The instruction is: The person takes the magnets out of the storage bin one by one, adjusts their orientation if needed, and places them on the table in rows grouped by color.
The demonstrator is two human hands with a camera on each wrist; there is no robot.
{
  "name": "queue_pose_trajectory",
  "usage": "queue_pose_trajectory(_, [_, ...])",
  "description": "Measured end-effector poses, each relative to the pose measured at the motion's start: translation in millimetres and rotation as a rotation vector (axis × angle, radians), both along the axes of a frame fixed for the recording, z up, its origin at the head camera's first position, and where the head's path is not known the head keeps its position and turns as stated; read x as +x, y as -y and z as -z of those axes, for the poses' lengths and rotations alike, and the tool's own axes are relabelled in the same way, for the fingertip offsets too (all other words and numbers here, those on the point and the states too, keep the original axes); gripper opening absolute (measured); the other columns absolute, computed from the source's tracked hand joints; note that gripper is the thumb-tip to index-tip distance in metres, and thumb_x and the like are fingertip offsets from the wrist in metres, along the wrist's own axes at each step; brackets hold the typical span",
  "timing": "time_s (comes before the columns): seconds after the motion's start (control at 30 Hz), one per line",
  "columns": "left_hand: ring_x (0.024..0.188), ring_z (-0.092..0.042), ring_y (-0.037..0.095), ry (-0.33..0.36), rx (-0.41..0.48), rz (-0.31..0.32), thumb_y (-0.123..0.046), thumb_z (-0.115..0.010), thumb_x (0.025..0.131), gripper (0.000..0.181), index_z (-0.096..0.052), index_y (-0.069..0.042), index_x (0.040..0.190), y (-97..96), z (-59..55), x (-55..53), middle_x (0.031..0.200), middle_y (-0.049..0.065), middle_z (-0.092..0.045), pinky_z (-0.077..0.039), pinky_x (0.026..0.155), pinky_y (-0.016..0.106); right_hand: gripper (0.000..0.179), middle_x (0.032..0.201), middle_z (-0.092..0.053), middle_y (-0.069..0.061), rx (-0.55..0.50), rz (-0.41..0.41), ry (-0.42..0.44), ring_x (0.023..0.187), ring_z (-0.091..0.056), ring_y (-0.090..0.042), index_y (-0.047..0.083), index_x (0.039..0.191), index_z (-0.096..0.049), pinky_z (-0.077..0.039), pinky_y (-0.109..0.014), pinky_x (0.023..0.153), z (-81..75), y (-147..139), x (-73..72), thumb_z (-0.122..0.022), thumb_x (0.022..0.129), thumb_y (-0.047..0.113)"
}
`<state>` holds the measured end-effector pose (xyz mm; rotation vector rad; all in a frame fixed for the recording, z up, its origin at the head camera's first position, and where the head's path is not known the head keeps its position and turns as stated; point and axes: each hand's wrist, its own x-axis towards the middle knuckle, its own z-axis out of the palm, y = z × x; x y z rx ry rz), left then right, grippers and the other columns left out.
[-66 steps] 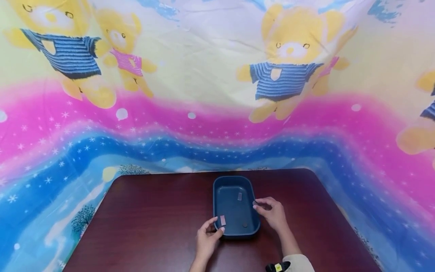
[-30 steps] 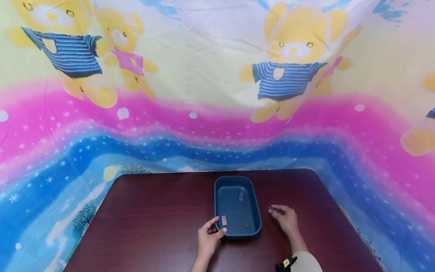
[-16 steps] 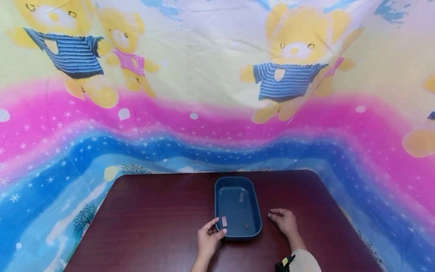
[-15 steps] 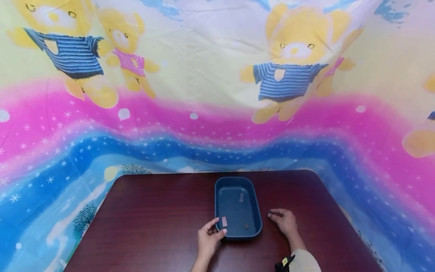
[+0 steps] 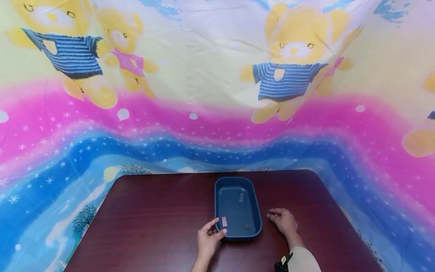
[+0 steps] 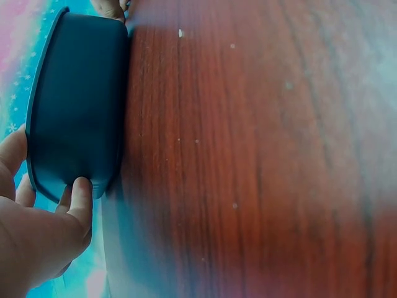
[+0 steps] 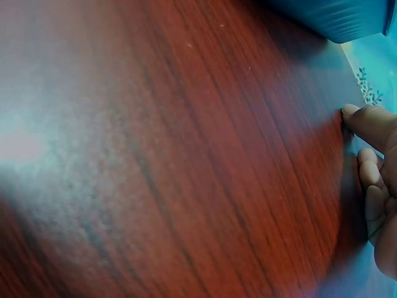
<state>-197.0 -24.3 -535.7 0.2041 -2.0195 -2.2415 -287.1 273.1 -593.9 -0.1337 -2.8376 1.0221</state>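
Note:
A dark blue rectangular tray (image 5: 231, 207) with rounded corners stands on the table. My left hand (image 5: 207, 241) grips its near left corner; in the left wrist view the fingers (image 6: 80, 202) lie against its outer wall. Inside lie a pinkish flat strip (image 5: 224, 221) near that hand, a greyer strip (image 5: 241, 197) farther back and a small dark round disc (image 5: 246, 226) at the near right. Right of the tray, my right hand (image 5: 285, 222) pinches a small dark piece (image 7: 345, 123) between thumb and forefinger, low over the table. Most of the piece is hidden by the fingertips.
The reddish-brown wooden table (image 5: 153, 219) has rounded far corners. Behind and beside it hangs a cloth (image 5: 190, 94) printed with bears and snowflakes. A black strap with a yellow tag (image 5: 283, 260) sits at the right wrist, by a light sleeve (image 5: 304, 260).
My right hand has moved right, from the tray's right rim to a spot over the table, then slightly lower, still pinching the small dark piece. My left hand has stayed at the tray's corner.

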Motion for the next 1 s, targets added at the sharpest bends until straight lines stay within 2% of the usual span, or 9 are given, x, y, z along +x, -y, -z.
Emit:
queue_pose_trajectory(0.07, [0.083, -0.061, 0.033, 0.0, 0.01, 0.001, 0.007, -0.074, 0.07, 0.046, -0.06, 0.011, 0.114, -0.3, 0.3, -0.1, 0.103, 0.031, -0.06, -0.05, 0.062, 0.022, 0.024, 0.095, -0.062, -0.003, -0.004, 0.0, -0.001, 0.082, -0.061, -0.02, 0.016, 0.1, -0.073, -0.044, -0.041, 0.068, -0.1, -0.3, 0.5, -0.073, 0.079, 0.027])
queue_pose_trajectory(0.3, [0.081, -0.062, 0.026, -0.001, 0.027, -0.014, 0.004, -0.077, 0.069, 0.05, -0.061, 0.006, 0.116, -2.0, 35.2, -12.4, 0.102, 0.025, -0.062, -0.05, 0.06, 0.023, 0.023, 0.096, -0.062, -0.003, -0.01, 0.007, 0.017, 0.082, -0.06, -0.02, 0.017, 0.1, -0.073, -0.043, -0.042, 0.068, 1.8, -2.3, -0.6, -0.073, 0.08, 0.028])
queue_pose_trajectory(0.43, [0.082, -0.061, 0.026, 0.009, 0.03, -0.014, 0.003, -0.078, 0.069, 0.05, -0.061, 0.005, 0.116, -0.8, 35.8, -12.7, 0.103, 0.025, -0.062, -0.05, 0.06, 0.023, 0.027, 0.093, -0.063, -0.002, -0.041, 0.012, 0.017, 0.081, -0.059, -0.02, 0.013, 0.104, -0.071, -0.043, -0.04, 0.068, 0.3, -1.3, 0.8, -0.073, 0.08, 0.027])
queue_pose_trajectory(0.63, [0.081, -0.061, 0.025, -0.006, 0.02, -0.014, 0.003, -0.078, 0.069, 0.05, -0.061, 0.007, 0.115, 0.8, 35.6, -13.3, 0.101, 0.026, -0.062, -0.05, 0.06, 0.024, 0.038, 0.084, -0.064, -0.007, -0.244, 0.007, 0.023, 0.076, -0.058, -0.022, -0.003, 0.112, -0.064, -0.046, -0.035, 0.066, -3.9, -2.5, 3.6, -0.073, 0.08, 0.015])
queue_pose_trajectory(0.87, [0.081, -0.061, 0.026, 0.03, 0.046, -0.004, 0.005, -0.077, 0.069, 0.049, -0.061, 0.006, 0.116, -1.3, 31.0, -11.7, 0.101, 0.026, -0.062, -0.049, 0.057, 0.024, 0.043, 0.099, -0.064, -0.015, -0.33, 0.0, 0.065, 0.088, -0.06, -0.027, -0.002, 0.118, -0.06, -0.048, -0.037, 0.071, -11.5, -7.2, 7.1, -0.071, 0.082, 0.018])
queue_pose_trajectory(1.0, [0.08, -0.06, 0.03, 0.019, 0.042, -0.004, 0.007, -0.075, 0.069, 0.047, -0.061, 0.009, 0.114, -0.4, 18.0, -7.3, 0.1, 0.03, -0.061, -0.049, 0.056, 0.024, 0.048, 0.111, -0.06, -0.02, -0.358, -0.027, 0.102, 0.098, -0.057, -0.032, 0.0, 0.124, -0.058, -0.047, -0.041, 0.078, -25.2, -6.1, 12.2, -0.071, 0.083, 0.022])
